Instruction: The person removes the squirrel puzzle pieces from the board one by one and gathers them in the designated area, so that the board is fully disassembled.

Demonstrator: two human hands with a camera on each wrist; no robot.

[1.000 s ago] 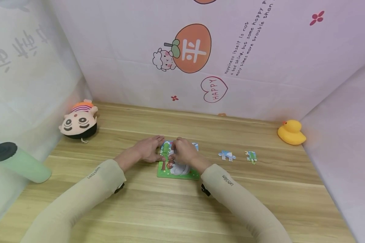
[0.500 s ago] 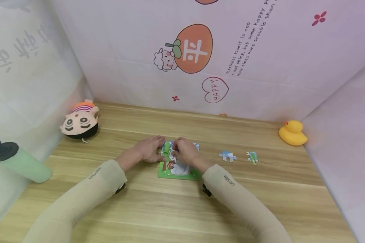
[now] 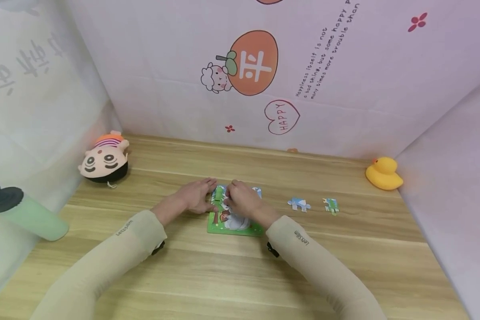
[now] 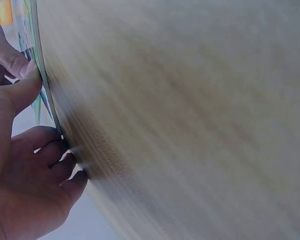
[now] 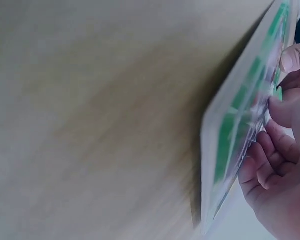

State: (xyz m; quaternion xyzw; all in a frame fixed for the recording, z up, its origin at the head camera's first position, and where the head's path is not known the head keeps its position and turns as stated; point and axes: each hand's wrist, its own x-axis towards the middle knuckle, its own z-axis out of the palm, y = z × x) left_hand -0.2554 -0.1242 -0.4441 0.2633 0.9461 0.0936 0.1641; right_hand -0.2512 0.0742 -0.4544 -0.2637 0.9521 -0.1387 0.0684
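A jigsaw puzzle board (image 3: 216,230) with a green border and an animal picture lies flat on the wooden table. My left hand (image 3: 194,198) holds its left side, the thumb over the edge and the other fingers curled down beside it in the left wrist view. Over the board's upper middle, my right hand (image 3: 244,201) pinches a small puzzle piece (image 5: 278,93), whose green tip shows between the fingers in the right wrist view; most of it is hidden. To the right lie two loose pieces, a blue puzzle piece (image 3: 299,204) and a green puzzle piece (image 3: 330,206).
A yellow rubber duck (image 3: 384,174) sits at the table's back right corner. At the back left lies a plush doll (image 3: 106,160), with a pale green bottle (image 3: 34,218) nearer the left edge. Printed cloth walls (image 3: 164,106) enclose the table.
The right hand's fingers shift very slightly over the board. The left hand, the board and the two loose pieces keep their places.
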